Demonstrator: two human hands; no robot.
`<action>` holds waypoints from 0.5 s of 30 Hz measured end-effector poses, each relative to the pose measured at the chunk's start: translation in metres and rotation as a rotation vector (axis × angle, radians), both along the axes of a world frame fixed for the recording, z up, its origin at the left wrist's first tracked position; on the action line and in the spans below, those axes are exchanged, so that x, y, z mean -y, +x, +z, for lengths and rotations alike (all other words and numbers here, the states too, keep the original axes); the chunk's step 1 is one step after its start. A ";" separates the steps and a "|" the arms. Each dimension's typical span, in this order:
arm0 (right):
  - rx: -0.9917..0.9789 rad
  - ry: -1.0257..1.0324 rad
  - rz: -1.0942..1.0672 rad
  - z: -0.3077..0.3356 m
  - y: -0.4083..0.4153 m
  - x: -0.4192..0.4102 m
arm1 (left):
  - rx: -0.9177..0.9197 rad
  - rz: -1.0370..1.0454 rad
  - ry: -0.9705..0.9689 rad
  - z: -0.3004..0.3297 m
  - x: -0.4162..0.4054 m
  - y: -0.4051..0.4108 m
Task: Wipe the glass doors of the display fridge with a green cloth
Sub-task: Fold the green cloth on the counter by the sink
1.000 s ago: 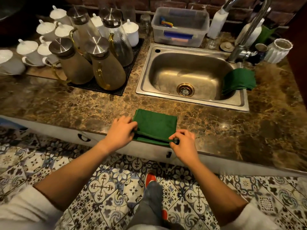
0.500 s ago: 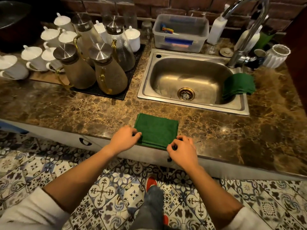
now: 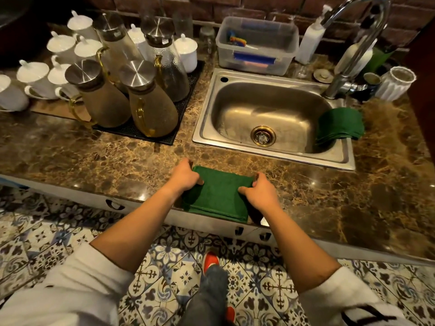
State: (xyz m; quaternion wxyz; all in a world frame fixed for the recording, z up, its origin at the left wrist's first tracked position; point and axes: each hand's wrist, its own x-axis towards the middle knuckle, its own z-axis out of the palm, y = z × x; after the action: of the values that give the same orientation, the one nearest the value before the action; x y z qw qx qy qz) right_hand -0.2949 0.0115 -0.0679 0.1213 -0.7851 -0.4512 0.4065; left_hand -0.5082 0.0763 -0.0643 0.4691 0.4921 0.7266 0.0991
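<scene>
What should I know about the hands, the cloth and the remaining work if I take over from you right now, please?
Left hand: gripping the folded green cloth at its far-left corner.
Right hand: gripping its far-right corner.
The cloth lies at the marble counter's front edge, before the sink. More green cloths are stacked on the sink's right rim.
Done: cloth folded.
Left: find the display fridge, not in view, and wipe its glass doors.

text: none legible | labels: none | numbers: none | signs: none
</scene>
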 end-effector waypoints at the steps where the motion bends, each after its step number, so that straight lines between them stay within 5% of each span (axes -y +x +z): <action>1: -0.020 -0.027 -0.021 -0.001 0.000 -0.003 | -0.013 -0.009 -0.019 0.001 -0.001 0.001; 15: -0.524 0.066 -0.232 0.010 0.028 -0.003 | 0.317 -0.258 0.101 0.012 -0.030 0.012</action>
State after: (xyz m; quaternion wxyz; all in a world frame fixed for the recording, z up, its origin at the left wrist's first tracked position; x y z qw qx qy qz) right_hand -0.2671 0.0141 -0.0577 0.3048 -0.6952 -0.3247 0.5643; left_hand -0.4963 0.1063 -0.0522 0.5610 0.5822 0.5689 0.1507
